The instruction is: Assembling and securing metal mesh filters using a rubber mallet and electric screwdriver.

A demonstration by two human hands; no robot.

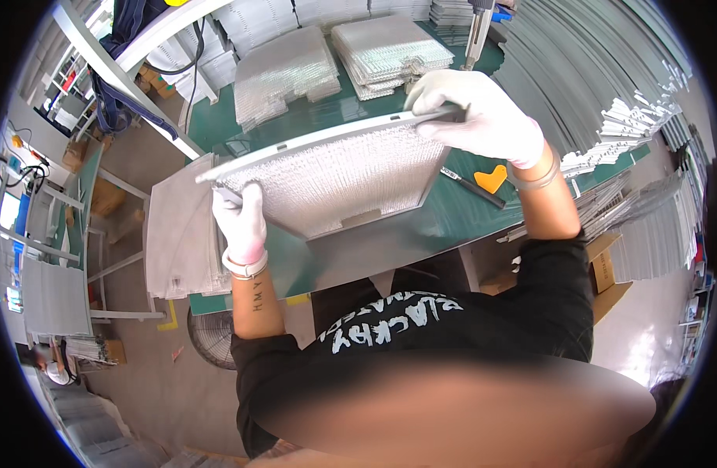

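A flat panel with a crinkled silver foil face and a pale rim [343, 179] is held up at a tilt above the green table [444, 230]. My left hand [240, 222], in a white glove, grips its left end with bent fingers. The right hand [479, 115], gloved too, is closed over the far right corner, its thumb on the foil side. To the right of the panel lie a yellow flat plastic piece [491, 179] and a black marker-like stick [475, 189]. The panel's back face is hidden from me.
Two stacks of silver foil sheets [284, 70] [390, 51] rest at the table's back. Thin grey sheets [179, 234] are piled at the left edge. A slim tool [475, 39] hangs at the back right, beside long stacked grey panels [585, 78]. A fan [210, 339] stands on the floor.
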